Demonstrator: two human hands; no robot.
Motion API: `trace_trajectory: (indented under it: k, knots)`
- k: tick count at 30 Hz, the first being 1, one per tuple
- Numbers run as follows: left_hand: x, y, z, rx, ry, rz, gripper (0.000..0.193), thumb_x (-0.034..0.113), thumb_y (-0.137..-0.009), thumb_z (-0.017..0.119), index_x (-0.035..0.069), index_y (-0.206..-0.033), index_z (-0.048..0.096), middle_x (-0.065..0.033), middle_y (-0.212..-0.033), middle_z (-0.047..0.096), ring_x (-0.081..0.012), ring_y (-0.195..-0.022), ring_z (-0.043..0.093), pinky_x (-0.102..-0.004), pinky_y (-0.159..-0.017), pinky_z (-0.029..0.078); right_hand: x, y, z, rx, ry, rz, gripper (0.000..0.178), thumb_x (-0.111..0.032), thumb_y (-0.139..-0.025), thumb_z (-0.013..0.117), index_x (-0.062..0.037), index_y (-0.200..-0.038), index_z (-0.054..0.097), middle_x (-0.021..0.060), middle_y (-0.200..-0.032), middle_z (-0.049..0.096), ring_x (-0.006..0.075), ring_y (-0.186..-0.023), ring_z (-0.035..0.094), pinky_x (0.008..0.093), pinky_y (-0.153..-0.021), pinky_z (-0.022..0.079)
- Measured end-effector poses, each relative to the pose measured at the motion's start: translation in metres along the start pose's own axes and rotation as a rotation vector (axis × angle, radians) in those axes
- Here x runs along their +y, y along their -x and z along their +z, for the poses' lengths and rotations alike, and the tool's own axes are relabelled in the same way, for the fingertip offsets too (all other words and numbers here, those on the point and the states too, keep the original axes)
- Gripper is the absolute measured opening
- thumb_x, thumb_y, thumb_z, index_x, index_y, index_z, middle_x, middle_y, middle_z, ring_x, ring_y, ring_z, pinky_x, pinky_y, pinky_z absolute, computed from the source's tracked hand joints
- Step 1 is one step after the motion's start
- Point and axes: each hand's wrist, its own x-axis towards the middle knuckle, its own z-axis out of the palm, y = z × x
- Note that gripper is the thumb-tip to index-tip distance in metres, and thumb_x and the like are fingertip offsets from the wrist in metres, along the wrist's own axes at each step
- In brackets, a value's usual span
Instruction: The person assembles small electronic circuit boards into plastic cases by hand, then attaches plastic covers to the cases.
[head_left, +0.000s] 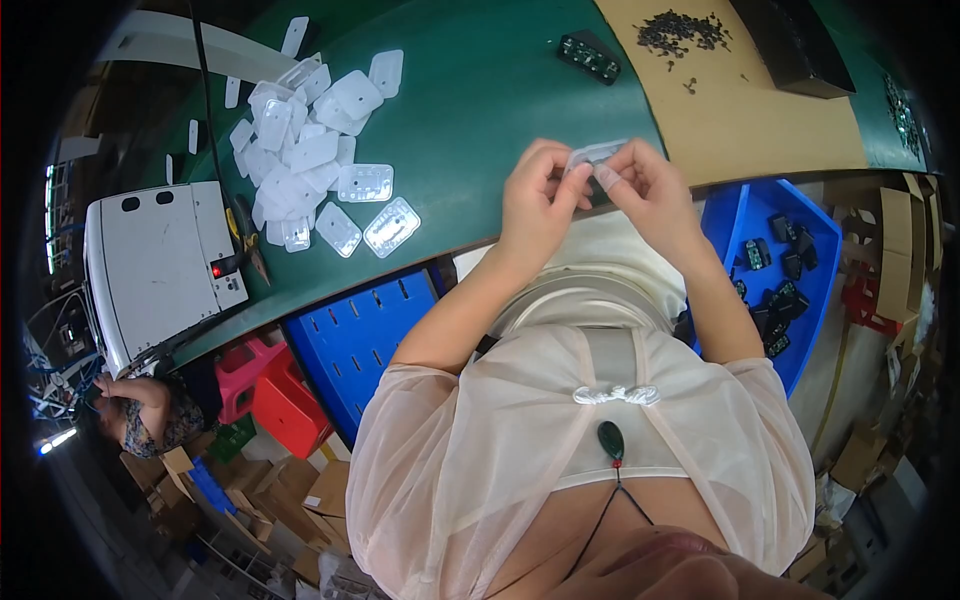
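Observation:
Both my hands meet at the near edge of the green table. Between them they hold a white plastic cover, a flat rounded rectangle like those in the heap. My left hand pinches its left side, with thumb and fingers closed. My right hand grips its right side, the thumb lying toward the middle. The fingers hide most of the cover's lower part, and I cannot make out whether anything small sits in it. To the left lies a loose heap of similar white covers, several of them separate at its near side.
A black housing with a circuit board lies beyond my hands. Dark screws are piled on brown cardboard beside a black box. A blue bin holds several black units. At left stand a white machine and pliers.

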Motion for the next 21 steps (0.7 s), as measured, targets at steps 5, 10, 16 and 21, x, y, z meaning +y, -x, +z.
trace_trajectory:
  k: [5, 10, 16, 21]
  knots:
    - [0.003, 0.0, -0.004, 0.001, 0.144, -0.084, 0.007, 0.002, -0.088, 0.054, -0.005, -0.088, 0.053, -0.0088, -0.091, 0.05, -0.0126, -0.068, 0.059, -0.0231, -0.058, 0.051, -0.015, -0.001, -0.002, 0.302, 0.233, -0.224, 0.018, -0.013, -0.077, 0.069, -0.0033, -0.087, 0.056, 0.0029, -0.081, 0.053, 0.0077, -0.07, 0.045, 0.0223, -0.059, 0.037]
    - [0.005, -0.002, -0.006, -0.072, 0.198, -0.18, 0.01, 0.005, -0.089, 0.053, -0.004, -0.092, 0.054, -0.0093, -0.085, 0.056, -0.0118, -0.067, 0.058, -0.0232, -0.06, 0.051, -0.008, -0.006, -0.009, -0.052, 0.044, -0.054, 0.024, -0.013, -0.078, 0.068, -0.0044, -0.095, 0.053, 0.0011, -0.086, 0.05, 0.0083, -0.078, 0.044, 0.0223, -0.068, 0.037]
    - [0.016, -0.005, -0.013, -0.114, 0.334, -0.384, 0.013, 0.006, -0.089, 0.053, -0.004, -0.096, 0.053, -0.0111, -0.084, 0.06, -0.0131, -0.065, 0.059, -0.0238, -0.059, 0.051, -0.005, -0.006, 0.0, -0.026, -0.113, -0.018, 0.016, -0.009, -0.082, 0.063, -0.0034, -0.091, 0.05, -0.0012, -0.08, 0.05, 0.0058, -0.071, 0.045, 0.0214, -0.062, 0.038]
    - [0.006, -0.016, -0.017, 0.121, 0.35, -0.328, 0.014, 0.006, -0.089, 0.052, -0.004, -0.098, 0.054, -0.0103, -0.078, 0.061, -0.0132, -0.061, 0.059, -0.0228, -0.053, 0.049, 0.014, -0.028, 0.005, -0.106, -0.26, 0.019, 0.02, -0.015, -0.082, 0.065, -0.004, -0.092, 0.051, -0.0014, -0.081, 0.051, 0.0048, -0.07, 0.045, 0.0214, -0.058, 0.038]
